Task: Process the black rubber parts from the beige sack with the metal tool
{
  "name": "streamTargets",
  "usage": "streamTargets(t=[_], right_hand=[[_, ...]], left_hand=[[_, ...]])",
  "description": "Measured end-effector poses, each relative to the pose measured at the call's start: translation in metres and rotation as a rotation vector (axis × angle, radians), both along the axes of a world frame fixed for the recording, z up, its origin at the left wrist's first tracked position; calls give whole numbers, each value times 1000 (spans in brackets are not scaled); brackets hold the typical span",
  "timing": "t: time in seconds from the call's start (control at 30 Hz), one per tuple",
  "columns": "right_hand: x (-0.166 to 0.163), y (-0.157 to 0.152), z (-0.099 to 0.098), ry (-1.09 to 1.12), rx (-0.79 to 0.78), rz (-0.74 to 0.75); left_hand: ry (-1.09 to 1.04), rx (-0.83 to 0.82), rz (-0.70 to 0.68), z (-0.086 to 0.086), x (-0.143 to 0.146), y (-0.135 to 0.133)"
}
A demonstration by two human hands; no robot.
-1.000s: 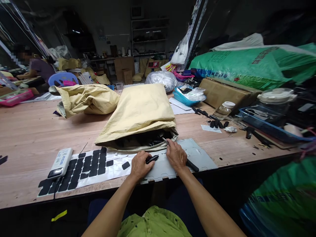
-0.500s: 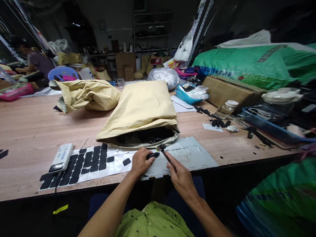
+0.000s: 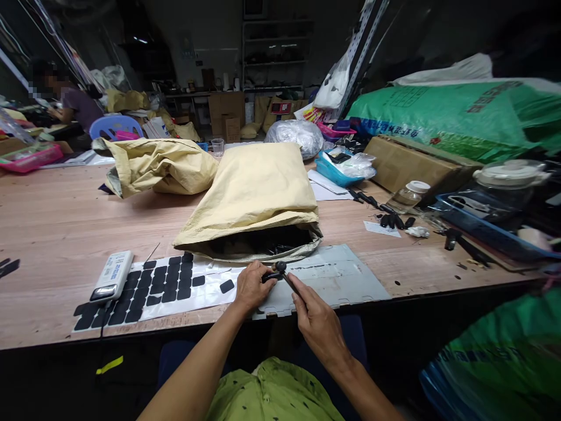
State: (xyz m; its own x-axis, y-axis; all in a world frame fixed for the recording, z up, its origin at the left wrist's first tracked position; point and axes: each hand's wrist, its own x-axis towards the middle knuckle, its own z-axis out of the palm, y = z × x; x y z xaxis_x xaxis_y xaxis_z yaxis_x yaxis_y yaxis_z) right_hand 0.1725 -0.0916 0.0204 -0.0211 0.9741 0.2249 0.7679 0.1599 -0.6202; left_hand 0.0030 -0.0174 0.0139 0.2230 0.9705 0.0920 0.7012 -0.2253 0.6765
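Observation:
My left hand (image 3: 250, 286) is closed around a small black part (image 3: 272, 276) just above the grey metal plate (image 3: 342, 280) at the table's near edge. My right hand (image 3: 316, 318) pinches a thin dark tool (image 3: 287, 278) whose round tip meets the black part. Behind them lies a yellow sack (image 3: 254, 196) with its mouth open toward me, dark parts showing inside. To the left, a white sheet with several black pads (image 3: 153, 289) lies flat, one loose black pad (image 3: 227, 286) near my left hand.
A white handheld device (image 3: 113, 275) rests on the sheet's left end. A second crumpled yellow sack (image 3: 158, 166) lies further back. Black parts (image 3: 392, 220), a jar (image 3: 409, 194), a cardboard box (image 3: 416, 164) and blue trays crowd the right. Another person (image 3: 70, 105) sits far left.
My right hand drew back from the sack's mouth toward me, carrying the tool, and brought its tip to the black part in my left hand. The left hand stayed in place.

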Motion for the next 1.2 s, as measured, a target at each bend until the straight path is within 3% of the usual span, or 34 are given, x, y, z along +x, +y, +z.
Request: streamTargets(t=[0.2,0.37,0.5,0.63,0.73,0.8,0.9,0.97,1.0,1.07,1.2], right_hand=[[4,11,-2,-38,-8,-26],[25,63,1,-177,73,-226],[34,95,-14,-332,70,-334],[32,99,-28,-446,112,-372],[30,98,-29,-483,115,-376],[30,97,-27,-505,107,-376],[29,98,-25,-534,101,-378],[28,98,-25,-544,91,-381],[28,98,-25,-546,84,-382],[27,98,-25,-548,70,-382],[27,99,-26,-555,66,-382]], left_hand=[[3,-17,8,-1,1,1],[-1,5,18,-2,1,0],[-5,13,26,-5,1,1],[-9,27,13,-5,1,5],[-59,46,0,3,0,-6],[-154,53,-84,10,-2,-28],[-253,-22,-386,9,-9,-77],[-218,-146,-524,-5,-17,-105],[-186,-228,-512,-16,-22,-115],[-82,-395,-362,-43,-31,-124],[137,-660,-70,-95,-49,-116]])
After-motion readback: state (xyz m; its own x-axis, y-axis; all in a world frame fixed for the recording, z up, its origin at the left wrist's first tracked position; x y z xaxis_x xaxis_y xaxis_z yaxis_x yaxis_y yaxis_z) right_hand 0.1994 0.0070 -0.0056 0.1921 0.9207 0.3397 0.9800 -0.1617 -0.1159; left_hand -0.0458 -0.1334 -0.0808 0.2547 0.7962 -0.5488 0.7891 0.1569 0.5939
